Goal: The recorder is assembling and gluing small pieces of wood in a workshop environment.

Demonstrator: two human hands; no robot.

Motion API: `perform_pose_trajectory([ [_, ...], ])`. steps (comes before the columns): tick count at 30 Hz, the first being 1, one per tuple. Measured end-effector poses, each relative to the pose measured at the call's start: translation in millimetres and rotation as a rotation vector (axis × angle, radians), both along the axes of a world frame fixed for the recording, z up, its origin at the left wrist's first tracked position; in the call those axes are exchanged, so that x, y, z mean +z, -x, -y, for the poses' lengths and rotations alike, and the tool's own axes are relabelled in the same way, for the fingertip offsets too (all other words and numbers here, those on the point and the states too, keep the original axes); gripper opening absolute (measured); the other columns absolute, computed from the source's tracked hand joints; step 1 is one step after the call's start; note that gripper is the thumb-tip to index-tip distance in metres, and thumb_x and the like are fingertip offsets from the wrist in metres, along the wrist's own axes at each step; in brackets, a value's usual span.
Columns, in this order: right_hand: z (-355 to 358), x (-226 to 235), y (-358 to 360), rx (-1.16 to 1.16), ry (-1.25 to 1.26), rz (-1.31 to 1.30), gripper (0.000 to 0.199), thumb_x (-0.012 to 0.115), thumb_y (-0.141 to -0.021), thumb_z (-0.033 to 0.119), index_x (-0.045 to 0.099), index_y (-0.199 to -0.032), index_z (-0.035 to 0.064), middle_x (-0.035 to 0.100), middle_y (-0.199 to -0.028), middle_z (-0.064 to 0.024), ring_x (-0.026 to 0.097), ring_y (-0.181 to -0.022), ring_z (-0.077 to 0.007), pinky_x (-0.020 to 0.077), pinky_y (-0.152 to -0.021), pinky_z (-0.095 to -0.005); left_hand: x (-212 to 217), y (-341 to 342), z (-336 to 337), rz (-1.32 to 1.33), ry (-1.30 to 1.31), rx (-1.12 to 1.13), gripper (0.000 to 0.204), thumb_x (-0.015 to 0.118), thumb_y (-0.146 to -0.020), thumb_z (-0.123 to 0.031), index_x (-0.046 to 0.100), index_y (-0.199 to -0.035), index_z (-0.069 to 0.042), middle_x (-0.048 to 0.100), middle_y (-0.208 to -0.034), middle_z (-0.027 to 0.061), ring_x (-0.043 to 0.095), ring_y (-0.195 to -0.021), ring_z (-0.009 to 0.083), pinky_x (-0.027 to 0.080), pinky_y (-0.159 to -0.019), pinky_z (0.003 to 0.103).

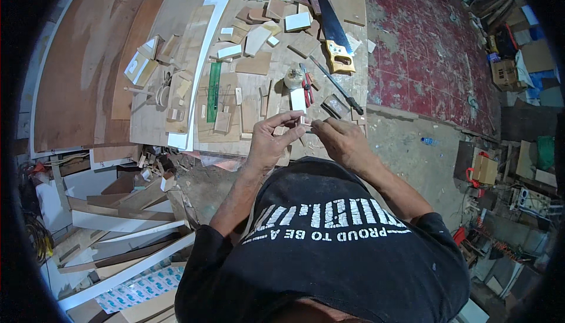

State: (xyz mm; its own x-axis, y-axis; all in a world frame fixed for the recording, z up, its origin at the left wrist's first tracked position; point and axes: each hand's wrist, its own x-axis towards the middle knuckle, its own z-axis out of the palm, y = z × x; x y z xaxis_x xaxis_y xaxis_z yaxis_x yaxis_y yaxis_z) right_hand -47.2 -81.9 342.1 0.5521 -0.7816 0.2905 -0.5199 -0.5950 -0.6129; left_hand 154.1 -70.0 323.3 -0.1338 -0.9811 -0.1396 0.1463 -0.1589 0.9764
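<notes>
My left hand (269, 142) pinches a small pale wooden piece (304, 121) between thumb and forefinger, close to the bench's near edge. Right beside it, my right hand (346, 141) is closed with curled fingers, its tips nearly meeting the left ones. What the right fingers hold is too small to make out. A white-faced block (298, 100) lies just beyond the fingertips. Past that stand a round, cloudy container (293, 78) and a pair of red-handled pliers (308, 87). A long dark file-like tool (336, 84) slants to the right of them, near a dark rectangular block (335, 107).
A handsaw (333, 21) lies at the bench's far right. A green ruler (213, 93) and wood offcuts (257, 39) cover the middle. Small wooden assemblies (142, 64) stand at left. Scrap boards (126, 223) are piled at lower left; boxes (505, 74) line the right wall.
</notes>
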Motion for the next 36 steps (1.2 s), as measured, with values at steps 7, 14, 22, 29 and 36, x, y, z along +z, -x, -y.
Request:
perform_pose_trajectory([
  [7,-1,-8,2,0.023,0.097,-0.094,0.028,0.066,-0.084,0.009,0.056,-0.11,0.0063,0.057,-0.07,-0.0084,0.06,-0.06,-0.0249,0.0458,-0.053,-0.0383,3,-8,-5,0.016,-0.088,-0.045,0.03,0.075,-0.082,-0.007,0.071,-0.112,-0.005,0.067,-0.093,0.0015,0.057,-0.083,0.0061,0.047,-0.069,0.02],
  [14,-2,-1,-1,0.062,-0.076,0.055,0.015,0.063,-0.088,0.009,0.061,-0.1,0.0015,0.062,-0.074,-0.014,0.061,-0.06,-0.0294,0.0472,-0.056,-0.04,8,-12,-10,0.143,0.175,-0.1,0.032,0.075,-0.081,-0.007,0.069,-0.113,-0.003,0.068,-0.097,0.0038,0.058,-0.084,0.0098,0.047,-0.077,0.026],
  [22,-22,-21,-1,0.189,-0.384,0.008,0.025,0.06,-0.086,0.006,0.061,-0.11,0.0008,0.063,-0.077,-0.0169,0.064,-0.068,-0.0327,0.0475,-0.061,-0.0415,-16,-19,-34,0.386,0.204,-0.218,0.03,0.072,-0.084,-0.011,0.068,-0.113,-0.002,0.069,-0.105,0.0139,0.065,-0.097,0.0203,0.05,-0.085,0.031],
  [29,-26,-41,-26,0.441,-0.129,-0.232,0.031,0.056,-0.085,0.011,0.059,-0.115,0.002,0.063,-0.082,-0.0112,0.064,-0.074,-0.024,0.0466,-0.068,-0.0379,-31,-37,-69,0.167,-0.218,-0.064,0.026,0.069,-0.086,-0.012,0.068,-0.106,0.003,0.069,-0.093,0.0149,0.066,-0.084,0.0246,0.052,-0.078,0.033],
  [36,-14,-11,-8,0.19,-1.329,0.066,0.024,0.051,-0.101,0.021,0.064,-0.098,0.0008,0.048,-0.068,0.0031,0.042,-0.063,-0.0054,0.0359,-0.057,-0.0241,-27,-177,-77,0.501,-0.099,0.394,0.023,0.061,-0.094,-0.012,0.066,-0.115,-0.003,0.067,-0.087,0.0068,0.058,-0.074,0.0095,0.047,-0.061,0.023],
])
